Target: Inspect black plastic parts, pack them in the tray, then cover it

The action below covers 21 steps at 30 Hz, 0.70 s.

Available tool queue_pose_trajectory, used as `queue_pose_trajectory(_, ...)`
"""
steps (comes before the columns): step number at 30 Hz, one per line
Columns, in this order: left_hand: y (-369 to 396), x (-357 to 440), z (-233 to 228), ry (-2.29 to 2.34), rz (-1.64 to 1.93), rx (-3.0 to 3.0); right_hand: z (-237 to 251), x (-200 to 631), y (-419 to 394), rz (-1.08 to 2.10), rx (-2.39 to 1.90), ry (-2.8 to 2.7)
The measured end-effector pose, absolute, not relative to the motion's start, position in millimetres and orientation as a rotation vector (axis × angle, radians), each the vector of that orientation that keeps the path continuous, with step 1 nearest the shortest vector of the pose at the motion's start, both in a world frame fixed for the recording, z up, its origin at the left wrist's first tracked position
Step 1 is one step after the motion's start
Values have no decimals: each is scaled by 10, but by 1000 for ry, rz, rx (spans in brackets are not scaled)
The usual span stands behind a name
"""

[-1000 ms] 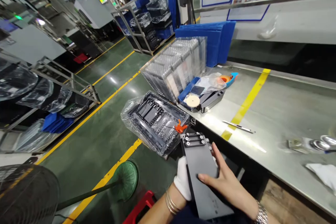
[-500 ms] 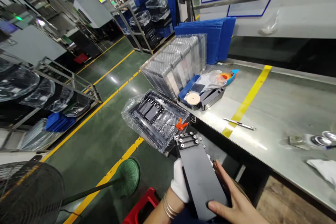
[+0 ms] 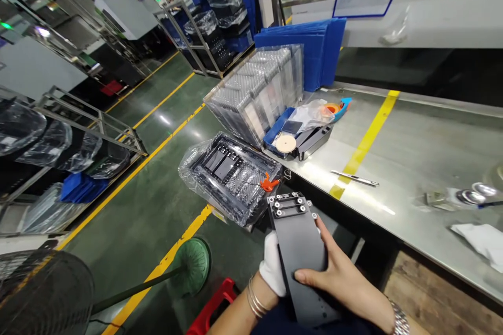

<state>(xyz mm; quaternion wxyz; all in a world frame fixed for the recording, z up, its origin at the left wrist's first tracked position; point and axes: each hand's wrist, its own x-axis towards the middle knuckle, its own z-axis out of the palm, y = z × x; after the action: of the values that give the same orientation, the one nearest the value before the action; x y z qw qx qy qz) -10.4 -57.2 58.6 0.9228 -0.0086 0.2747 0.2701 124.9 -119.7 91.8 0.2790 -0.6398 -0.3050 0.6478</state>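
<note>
The left hand and right hand hold a gray plate; a black tray sits ahead of the left hand.

A plate is held between the fingers of the left hand, at its left edge, and those of the right hand, at its right. Beyond the fingers, slightly left, a bin is placed, with two parts laid in it and an air gun at its right side. To the fingers' right, a bench is seen; on it, ahead of the right fingers, a pen is laid. Farther ahead, a disc is set at the near end of a box; behind these, stacked trays are backed by panels. Left of the fingers, a stand base is set on the floor.
</note>
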Motion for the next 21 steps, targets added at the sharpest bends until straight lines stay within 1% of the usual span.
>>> queue_pose_trajectory(5, -549, -146, 550, 527, 505, -25, 777, 1234, -1437, 1637, -1816, -953)
queue_pose_trajectory(7, -551, -149, 542, 586, 521, -36, 703, 1243, -1400, 1474, -1860, -1041)
queue_pose_trajectory(11, -522, -171, 589, 616, 555, -19, 601, 1319, -958, 1050, -1921, -1185)
queue_pose_trajectory(14, -431, -372, 575, 502, 697, -4, 431, 1510, -649, 939, -1885, -1285)
queue_pose_trajectory(16, -374, -667, 473, 519, 843, 43, 202, 1654, -496, 915, -1853, -1422)
queue_pose_trajectory(18, -369, -1067, 297, 729, 930, 178, -112, 1744, -327, 907, -1822, -1588)
queue_pose_trajectory(20, -437, -1493, 90, 1180, 994, 595, -461, 1753, -97, 918, -1772, -1760)
queue_pose_trajectory(21, -492, -1689, -6, 1310, 977, 680, -632, 1733, 43, 929, -1739, -1840)
